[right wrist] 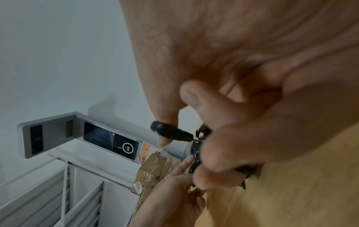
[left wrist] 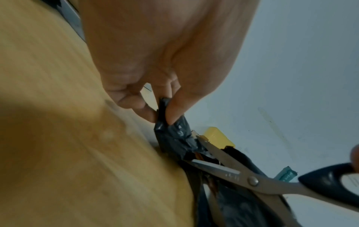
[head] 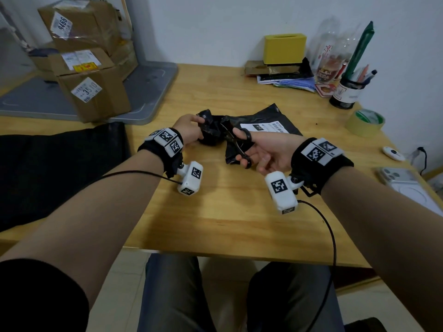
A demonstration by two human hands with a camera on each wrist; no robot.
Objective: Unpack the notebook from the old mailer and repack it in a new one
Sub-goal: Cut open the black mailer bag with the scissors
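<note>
You are sitting at a wooden table (head: 215, 212) set against a white wall (head: 215, 25). Beyond your left hand, cardboard boxes (head: 88, 92) are standing on a grey platform (head: 148, 92); a black cloth (head: 60, 168) is lying on the table just outside that wrist. Beyond your right hand, a yellow box (head: 284, 47) is sitting on a stack of papers (head: 287, 80), with a pen cup (head: 347, 92) beside it and a tape roll (head: 365, 122) nearer you. A phone (head: 398, 174) is lying outside your right wrist. Nothing is standing between your hands and the work.

The black mailer (head: 261, 121) is lying flat on the table just beyond both hands, its white label (head: 263, 128) facing up and its near end bunched and lifted.

Your left hand (head: 189, 130) is pinching the bunched end of the mailer (left wrist: 170, 133) between thumb and fingertips (left wrist: 174, 113), holding it taut. Your right hand (head: 268, 152) is gripping the scissors (head: 242, 149), thumb through one black loop (right wrist: 170, 132) and fingers curled through the other. The scissors (left wrist: 233, 173) blades are standing parted, with the crumpled plastic between them just beside your left fingertips. The notebook cannot be made out.
</note>
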